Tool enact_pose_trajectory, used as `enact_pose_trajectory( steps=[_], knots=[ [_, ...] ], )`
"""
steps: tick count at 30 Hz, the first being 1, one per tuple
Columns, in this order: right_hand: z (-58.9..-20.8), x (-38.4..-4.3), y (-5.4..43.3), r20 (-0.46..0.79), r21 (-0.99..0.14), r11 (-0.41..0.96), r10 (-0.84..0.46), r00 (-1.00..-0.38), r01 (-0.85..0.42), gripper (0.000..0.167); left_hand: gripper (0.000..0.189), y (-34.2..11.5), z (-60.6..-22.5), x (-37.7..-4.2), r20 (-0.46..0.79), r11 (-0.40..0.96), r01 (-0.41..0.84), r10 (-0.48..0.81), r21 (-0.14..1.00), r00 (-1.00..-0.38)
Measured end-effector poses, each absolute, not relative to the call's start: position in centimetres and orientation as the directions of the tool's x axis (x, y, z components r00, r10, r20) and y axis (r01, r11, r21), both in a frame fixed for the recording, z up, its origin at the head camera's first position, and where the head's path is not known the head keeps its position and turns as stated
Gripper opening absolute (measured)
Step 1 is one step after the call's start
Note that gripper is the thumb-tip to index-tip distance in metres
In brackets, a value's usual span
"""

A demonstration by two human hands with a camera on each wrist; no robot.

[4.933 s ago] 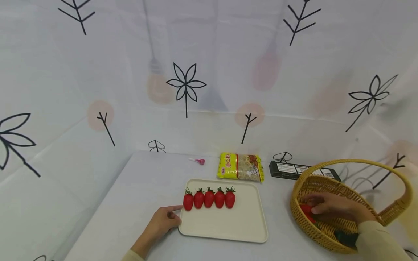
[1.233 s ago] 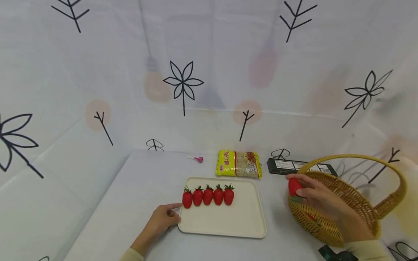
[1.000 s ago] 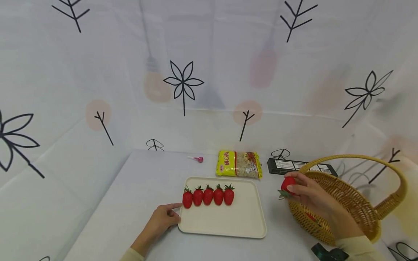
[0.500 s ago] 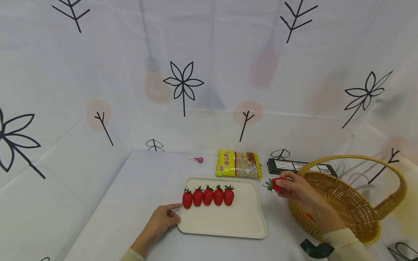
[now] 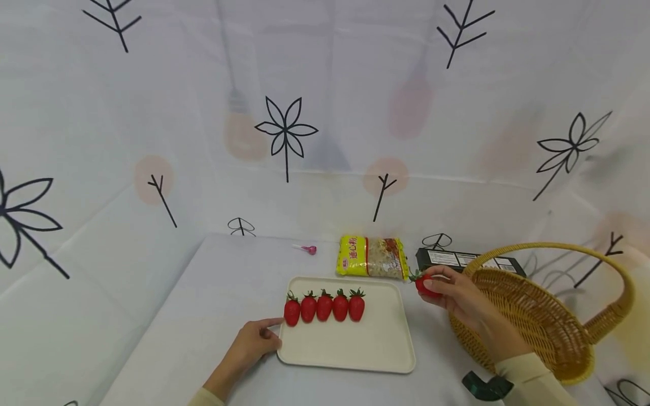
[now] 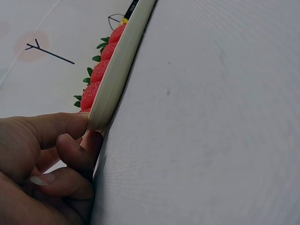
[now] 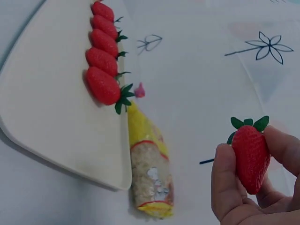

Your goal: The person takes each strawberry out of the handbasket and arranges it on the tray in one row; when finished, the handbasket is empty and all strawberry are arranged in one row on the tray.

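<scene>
My right hand [image 5: 459,293] holds a red strawberry [image 7: 251,157] between thumb and fingers. It is raised just beyond the tray's right edge, its leaves pointing up in the right wrist view. The cream tray [image 5: 350,347] lies on the white table, with a row of several strawberries [image 5: 324,307] along its upper left part, leaves toward the back. At the tray's left edge is my left hand [image 5: 251,344]; its index finger [image 6: 63,125] lies straight against the rim and other fingers are bent. The wicker basket [image 5: 528,304] stands right of the tray, partly hidden by my right arm.
Behind the tray lies a yellow bag of pasta [image 5: 372,257], with a pink lollipop [image 5: 308,249] to its left. A long black box [image 5: 447,259] sits behind the basket. The basket's tall handle [image 5: 558,246] arches over it. A patterned white cloth [image 5: 325,141] hangs behind.
My right hand was inside the basket, then lifted the strawberry out and carried it left toward the tray. The strawberry turned from leaves down to leaves up. My left hand stayed at the tray.
</scene>
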State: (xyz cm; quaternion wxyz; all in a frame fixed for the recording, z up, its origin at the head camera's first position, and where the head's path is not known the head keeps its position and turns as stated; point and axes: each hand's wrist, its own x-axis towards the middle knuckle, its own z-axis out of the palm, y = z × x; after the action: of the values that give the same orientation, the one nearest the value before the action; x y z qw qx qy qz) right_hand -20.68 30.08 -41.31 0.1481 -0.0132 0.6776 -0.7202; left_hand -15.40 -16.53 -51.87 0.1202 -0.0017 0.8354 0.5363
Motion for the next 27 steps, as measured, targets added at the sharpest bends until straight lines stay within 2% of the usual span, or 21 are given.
enact_pose_trajectory(
  steps=[6,10,22,27],
  knots=[
    [-41.5,-20.9,29.8,-0.191,-0.981,0.023,-0.212,-0.958,0.191,0.032,0.054,-16.5,-51.9,-15.4,-0.198,0.421,-0.128,0.128,0.898,-0.972],
    [-41.5,-21.2,29.3,-0.232,-0.972,0.067,-0.166,-0.958,0.224,0.032,0.054,-16.5,-52.0,-15.4,-0.202,0.425,-0.133,0.122,0.895,-0.972],
    [-43.8,-22.5,27.8,-0.282,-0.954,-0.047,-0.211,-0.936,0.298,0.046,0.054,-16.5,-52.2,-15.4,-0.193,0.437,-0.117,0.133,0.892,-0.972],
    [-44.6,-23.0,26.6,-0.308,-0.944,-0.061,-0.188,-0.933,0.324,0.055,0.054,-16.5,-52.1,-15.4,-0.203,0.433,-0.131,0.126,0.892,-0.971]
  ],
)
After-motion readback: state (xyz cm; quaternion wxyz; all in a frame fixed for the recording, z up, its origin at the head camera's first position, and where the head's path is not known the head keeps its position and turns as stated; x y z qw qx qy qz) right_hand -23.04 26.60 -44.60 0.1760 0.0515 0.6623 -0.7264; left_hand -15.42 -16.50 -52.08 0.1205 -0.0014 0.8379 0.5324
